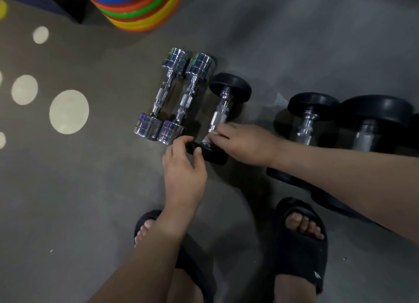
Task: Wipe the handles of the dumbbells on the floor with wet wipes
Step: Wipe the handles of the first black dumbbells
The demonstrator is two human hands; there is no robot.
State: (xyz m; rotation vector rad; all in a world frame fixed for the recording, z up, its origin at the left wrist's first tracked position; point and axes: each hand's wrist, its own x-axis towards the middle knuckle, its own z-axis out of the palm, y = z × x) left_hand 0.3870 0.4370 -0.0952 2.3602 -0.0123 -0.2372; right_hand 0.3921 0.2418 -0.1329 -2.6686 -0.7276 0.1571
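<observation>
Head view: I'm crouching over a row of dumbbells on the grey floor (90,189). My left hand (184,169) is gripping the near black head of the small black dumbbell (229,87), fingers and thumb curled round its rim, holding it steady. My right hand (247,144) is lying back-up over the near end of its knurled handle (218,116), with the fingertips touching the metal. A pale scrap (214,133) is showing at those fingertips. It's likely the wet wipe, but it's too small to be sure. I cannot tell whether the right fingers are wrapping the handle or just pressing on it, because the hand is hiding that.

Progress, as a judgement: I'm working on the third dumbbell from the left. Only the near part of its handle is under my hand, and the far part is lying bare, so this one looks part done at best. The two chrome dumbbells (163,94) are lying just beside it on the left, touching each other. Nothing shows whether they are wiped, as there's no visible wet sheen. The two bigger black dumbbells (313,105) are sitting to the right, well apart from my hands, with my right forearm crossing in front of them. They are probably left to do. Roughly midway, then.

Also in view: a stack of coloured discs (140,8) at the top, pale circles (69,111) on the floor to the left, and my black slippers (301,253) at the bottom.
</observation>
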